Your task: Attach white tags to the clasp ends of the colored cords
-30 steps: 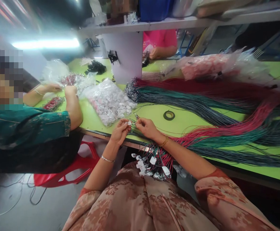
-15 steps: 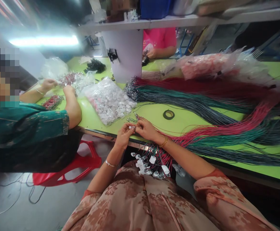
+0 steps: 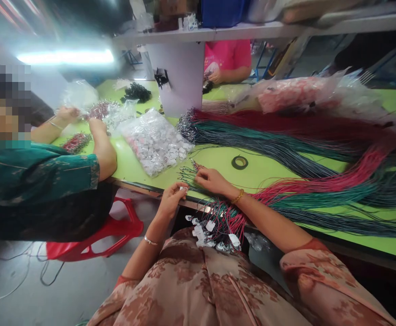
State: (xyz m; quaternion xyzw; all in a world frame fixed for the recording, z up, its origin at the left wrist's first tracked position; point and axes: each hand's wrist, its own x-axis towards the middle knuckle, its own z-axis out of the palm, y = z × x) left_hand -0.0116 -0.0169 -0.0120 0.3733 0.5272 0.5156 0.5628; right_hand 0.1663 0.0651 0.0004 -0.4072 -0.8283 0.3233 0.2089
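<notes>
My left hand [image 3: 171,199] pinches a small white connector housing [image 3: 183,188] just past the table's front edge. To its right, my right hand [image 3: 214,182] has its fingers closed on a wire among the loose ends of the green wires [image 3: 187,174]; the exact strand is hidden by the fingertips. Red wires [image 3: 279,188] run from beneath my right forearm across the table. Over my lap hangs a bunch of wires with white connectors [image 3: 200,233] on their ends.
A clear bag of white connectors [image 3: 157,145] lies beyond my left hand. A roll of black tape [image 3: 239,162] sits near long bundles of dark wires [image 3: 272,147]. At left, a co-worker in a green sleeve [image 3: 65,170] sits on a red stool [image 3: 126,231]. Another person in pink [image 3: 230,56] is opposite.
My hands have come apart. The left moved slightly down and left with the white connector; the right moved right, onto the green wire ends, which now fan out more visibly.
</notes>
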